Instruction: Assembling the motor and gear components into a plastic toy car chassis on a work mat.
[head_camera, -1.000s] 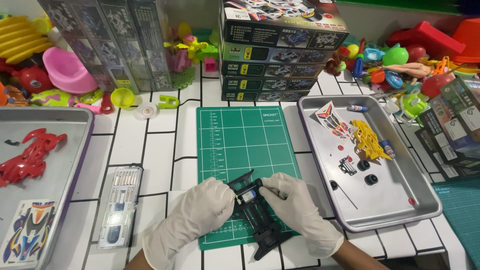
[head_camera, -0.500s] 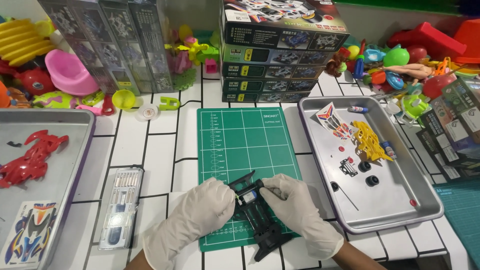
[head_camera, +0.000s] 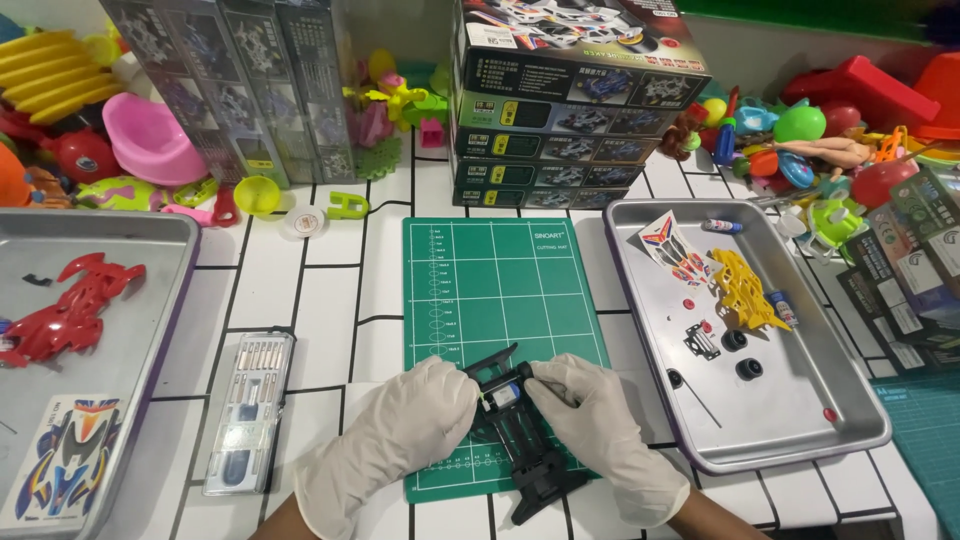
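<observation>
Head view, left to right: a red car body (head_camera: 68, 312) lies in the left tray (head_camera: 150, 235); left hand (head_camera: 405, 430) and right hand (head_camera: 600, 425), both gloved, clamp a black toy-car chassis (head_camera: 520, 440) on the green cutting mat (head_camera: 495, 290); yellow parts (head_camera: 742, 290) sit in the right tray (head_camera: 800, 440).

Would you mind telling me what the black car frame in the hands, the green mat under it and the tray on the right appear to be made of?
The black car frame looks like moulded matt plastic: thin ribs, dull surface. The green mat seems soft rubber or vinyl, flat and matt with a printed grid. The tray appears brushed metal, probably steel or aluminium, grey with a soft sheen and a rolled rim. Both hands, left and right, wear thin whitish gloves, likely latex.
</observation>
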